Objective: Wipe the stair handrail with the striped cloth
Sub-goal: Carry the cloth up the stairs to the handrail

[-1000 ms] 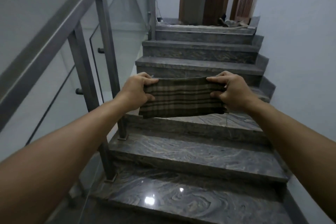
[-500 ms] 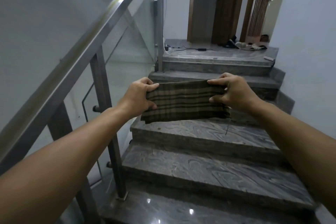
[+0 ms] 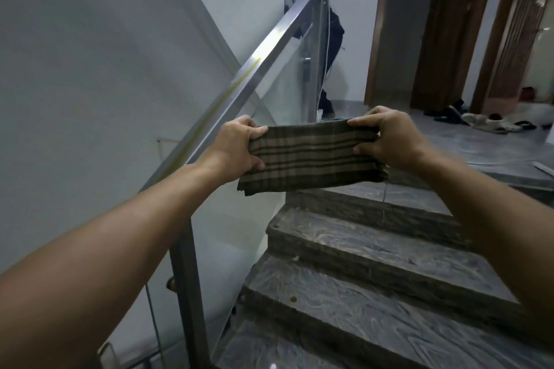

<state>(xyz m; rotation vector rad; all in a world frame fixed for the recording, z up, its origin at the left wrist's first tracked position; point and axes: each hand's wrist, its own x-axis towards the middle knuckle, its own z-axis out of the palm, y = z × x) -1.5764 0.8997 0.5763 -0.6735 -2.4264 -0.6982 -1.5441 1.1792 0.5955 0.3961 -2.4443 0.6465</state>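
Cloth [image 3: 311, 160], striped and folded, hangs stretched between two outstretched arms, above the grey steps [image 3: 374, 252] and just right of the steel handrail [image 3: 269, 48]; it is not on the rail. Left hand [image 3: 236, 154] pinches its left end, fingers curled shut over the top edge, thumb beneath; right hand [image 3: 386, 141] grips the right end likewise.

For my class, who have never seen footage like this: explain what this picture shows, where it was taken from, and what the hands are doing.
There is no machine here. One camera sits on a person's head, looking forward and down, so both bare arms reach into view. The left hand and right hand each grip one end of a folded striped cloth, held stretched in the air. To the left a metal handrail slopes upward above a glass panel. It carries yellowish streaks, and the cloth is not on it yet. Grey stone stairs climb ahead to a landing.
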